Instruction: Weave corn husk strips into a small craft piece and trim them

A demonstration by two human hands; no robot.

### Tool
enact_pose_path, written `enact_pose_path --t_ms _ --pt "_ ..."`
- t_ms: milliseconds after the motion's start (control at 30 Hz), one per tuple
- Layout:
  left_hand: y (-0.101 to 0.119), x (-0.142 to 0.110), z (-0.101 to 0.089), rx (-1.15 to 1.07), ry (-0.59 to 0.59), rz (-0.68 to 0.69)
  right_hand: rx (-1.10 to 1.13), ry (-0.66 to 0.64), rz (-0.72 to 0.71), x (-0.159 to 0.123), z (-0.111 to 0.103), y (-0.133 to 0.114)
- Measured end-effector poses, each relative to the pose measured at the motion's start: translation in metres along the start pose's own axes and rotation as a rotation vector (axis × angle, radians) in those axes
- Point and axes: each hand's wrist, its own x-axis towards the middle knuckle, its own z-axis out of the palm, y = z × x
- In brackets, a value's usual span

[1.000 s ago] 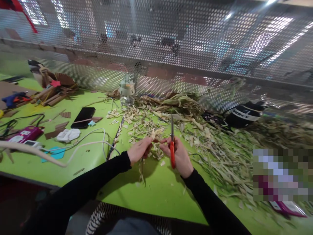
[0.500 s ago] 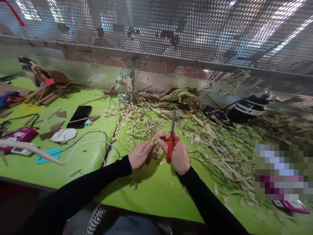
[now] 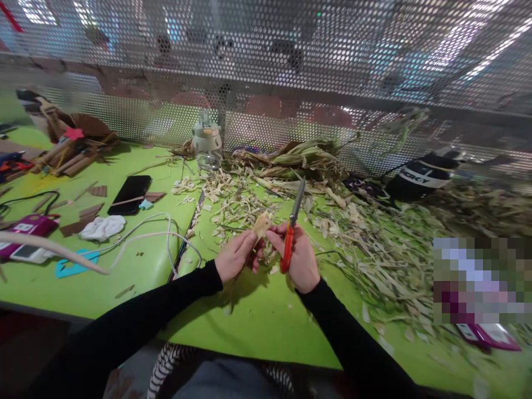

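Observation:
My left hand (image 3: pixel 236 256) pinches a pale yellow, dry husk-like piece (image 3: pixel 261 224) that sticks up beyond its fingertips. In my right hand (image 3: pixel 303 260) is a pair of scissors (image 3: pixel 287 246) with orange-red handles, held in the palm with the blades pointing up and away from me. The thumb and fingertips of my right hand are close to the husk piece's right edge; whether they touch it I cannot tell. Under and beyond both hands, pale husk scraps (image 3: pixel 245 208) lie scattered on the green table (image 3: pixel 266 327).
A bundle of dry husks (image 3: pixel 299 158) and a clear bottle (image 3: pixel 208 145) stand by the perforated metal screen (image 3: pixel 266 55). More strips (image 3: pixel 374 260) spread rightward near a black bottle (image 3: pixel 421 177). Leftward are a phone (image 3: pixel 129 194), white cable (image 3: pixel 145 234), crumpled tissue (image 3: pixel 102 228) and cardboard rolls (image 3: pixel 70 158).
The husk piece now stands up more fully from my left fingers, and my right fingertips have drawn slightly apart from the left ones. The scissors tilt a little more to the right.

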Motion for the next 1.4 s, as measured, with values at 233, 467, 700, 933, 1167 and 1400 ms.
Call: enact_pose_path --t_ms 233,467,700,933,1167,1400 --pt "-0.003 -0.002 0.003 -0.080 -0.008 -0.054 0.078 -0.033 0.053 -0.001 0.002 -0.003" --pt "0.002 -0.003 -0.002 -0.204 -0.084 -0.121 0.065 -0.049 -0.007 -0.002 0.002 -0.001" --pt "0.001 -0.006 -0.001 -0.094 -0.184 -0.111 -0.040 0.019 -0.034 0.000 -0.002 0.002" --pt "0.006 -0.007 0.003 0.132 -0.153 -0.028 0.006 -0.014 -0.039 -0.002 -0.001 0.001" --pt "0.000 -0.003 0.002 0.039 -0.071 -0.093 0.000 0.021 -0.097 -0.002 0.000 0.000" --pt "0.002 -0.006 0.001 0.039 -0.147 -0.168 0.017 -0.010 -0.087 -0.001 0.003 -0.003"
